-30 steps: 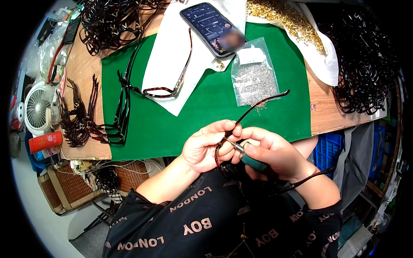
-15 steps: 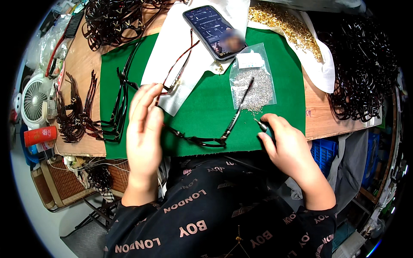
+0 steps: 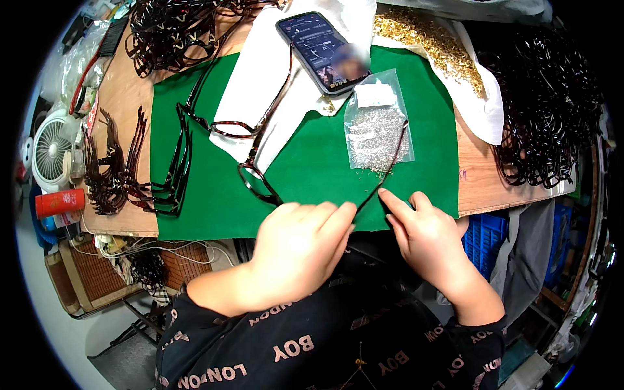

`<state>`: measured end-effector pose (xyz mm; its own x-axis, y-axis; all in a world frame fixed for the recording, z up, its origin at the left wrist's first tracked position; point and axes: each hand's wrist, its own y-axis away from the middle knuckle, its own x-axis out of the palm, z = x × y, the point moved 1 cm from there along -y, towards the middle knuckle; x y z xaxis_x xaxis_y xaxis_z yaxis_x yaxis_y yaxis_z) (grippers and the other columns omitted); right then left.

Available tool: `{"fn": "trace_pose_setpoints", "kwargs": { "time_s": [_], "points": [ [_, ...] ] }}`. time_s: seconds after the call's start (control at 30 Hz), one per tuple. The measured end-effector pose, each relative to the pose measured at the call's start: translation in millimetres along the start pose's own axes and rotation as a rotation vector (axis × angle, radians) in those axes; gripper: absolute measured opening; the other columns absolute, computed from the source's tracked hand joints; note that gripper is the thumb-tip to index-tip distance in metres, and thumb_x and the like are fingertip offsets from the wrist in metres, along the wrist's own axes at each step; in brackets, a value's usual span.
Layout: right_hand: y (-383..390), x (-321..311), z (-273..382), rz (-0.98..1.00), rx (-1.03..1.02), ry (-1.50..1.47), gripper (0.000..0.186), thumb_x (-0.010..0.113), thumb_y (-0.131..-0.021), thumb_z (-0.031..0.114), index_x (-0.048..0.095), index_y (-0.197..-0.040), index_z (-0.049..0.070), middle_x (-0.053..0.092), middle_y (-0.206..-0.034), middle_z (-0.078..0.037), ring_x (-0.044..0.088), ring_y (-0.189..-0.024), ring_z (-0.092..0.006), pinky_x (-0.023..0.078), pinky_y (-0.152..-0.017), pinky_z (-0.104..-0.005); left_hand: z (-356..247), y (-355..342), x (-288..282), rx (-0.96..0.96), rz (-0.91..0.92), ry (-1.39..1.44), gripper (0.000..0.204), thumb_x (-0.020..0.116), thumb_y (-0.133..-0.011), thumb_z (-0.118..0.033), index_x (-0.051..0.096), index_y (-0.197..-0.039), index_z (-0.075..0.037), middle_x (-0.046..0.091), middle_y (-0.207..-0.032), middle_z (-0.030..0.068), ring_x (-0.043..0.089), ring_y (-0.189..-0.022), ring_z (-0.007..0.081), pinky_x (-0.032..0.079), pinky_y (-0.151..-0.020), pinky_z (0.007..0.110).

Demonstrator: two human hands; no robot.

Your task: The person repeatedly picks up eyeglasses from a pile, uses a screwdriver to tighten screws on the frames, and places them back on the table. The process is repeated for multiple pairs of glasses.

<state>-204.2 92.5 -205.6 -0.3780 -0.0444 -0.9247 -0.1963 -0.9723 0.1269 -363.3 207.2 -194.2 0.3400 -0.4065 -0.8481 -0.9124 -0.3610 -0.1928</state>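
Note:
My left hand is closed around the front of a dark eyeglass frame at the near edge of the green mat. One rim shows left of the hand; one temple arm slants up and right over a clear bag of tiny silver screws or parts. My right hand is curled beside that temple, its index fingertip near it. The small screwdriver seen there earlier is hidden now. A second, tortoiseshell eyeglass frame lies on the white cloth to the left.
A phone lies at the back. Small gold parts fill a white bag at the back right. Dark frames are heaped at right and back left. More frames and a small fan stand left.
My left hand has moved right and down from beside the tortoiseshell frame and closed on the dark frame. The dark frame's temple has swung right. My right hand has turned, hiding the screwdriver.

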Motion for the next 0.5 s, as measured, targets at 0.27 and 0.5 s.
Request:
{"fn": "trace_pose_setpoints", "kwargs": {
  "time_s": [0.27,0.5],
  "points": [
    [3,4,-2,-0.038,0.022,0.008,0.03,0.058,-0.079,0.012,0.056,-0.109,0.013,0.05,-0.074,-0.014,0.057,-0.056,-0.0286,0.047,-0.049,-0.0364,20,16,-23,-0.008,-0.157,1.78,0.025,0.057,-0.083,-0.024,0.059,-0.088,0.001,0.058,-0.058,0.005,0.044,-0.047,0.013,0.032,-0.049,0.026],
    [1,-2,-2,-0.01,0.011,0.032,0.036,0.059,-0.077,0.01,0.056,-0.113,0.015,0.049,-0.074,-0.014,0.057,-0.054,-0.0272,0.047,-0.048,-0.0348,41,16,62,-0.153,0.063,2.488,0.03,0.044,-0.091,-0.021,0.05,-0.11,0.001,0.044,-0.057,0.0002,0.033,-0.053,0.0103,0.03,-0.055,0.024]
  ]
}}
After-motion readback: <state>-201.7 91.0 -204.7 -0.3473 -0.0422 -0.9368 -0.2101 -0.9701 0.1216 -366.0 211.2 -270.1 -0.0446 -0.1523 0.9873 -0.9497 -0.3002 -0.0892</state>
